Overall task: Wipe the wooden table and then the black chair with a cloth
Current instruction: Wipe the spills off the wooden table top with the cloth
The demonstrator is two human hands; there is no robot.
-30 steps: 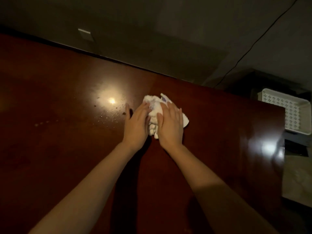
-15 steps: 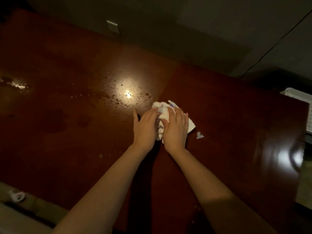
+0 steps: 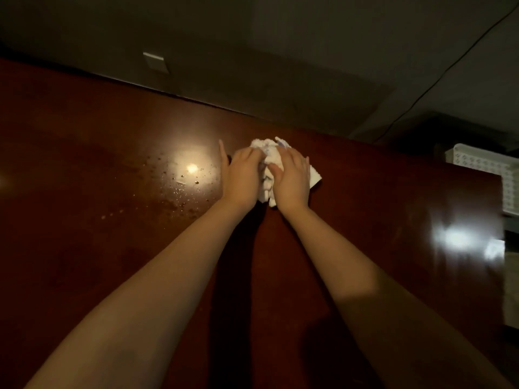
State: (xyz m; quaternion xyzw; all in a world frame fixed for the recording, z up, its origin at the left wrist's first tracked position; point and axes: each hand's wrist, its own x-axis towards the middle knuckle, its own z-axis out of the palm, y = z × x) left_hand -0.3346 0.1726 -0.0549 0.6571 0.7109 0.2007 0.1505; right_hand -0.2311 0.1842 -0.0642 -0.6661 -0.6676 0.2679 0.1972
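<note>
Both hands are down on the cloth (image 3: 271, 175), a bunched white rag lying on the wooden table (image 3: 84, 248) towards its far edge. The left hand (image 3: 241, 178) covers the cloth's left side, fingers laid over it close together and bent at the knuckles, with one digit sticking out straight along the table on the outer side. The right hand (image 3: 292, 181) lies over the right side, fingers together and curving down over the bundle, a flat corner of cloth poking out beyond it. Whether either hand truly pinches the fabric underneath, I cannot tell.

This looks like the table-wiping step, well short of finished: just left of the hands, droplets and specks (image 3: 179, 192) glitter under the lamp glare, not yet wiped. The next move calls for pushing the cloth leftward through that wet patch with steady downward pressure, keeping the bundle together. The black chair is not in view. A white basket (image 3: 488, 169) sits beyond the table's right end.
</note>
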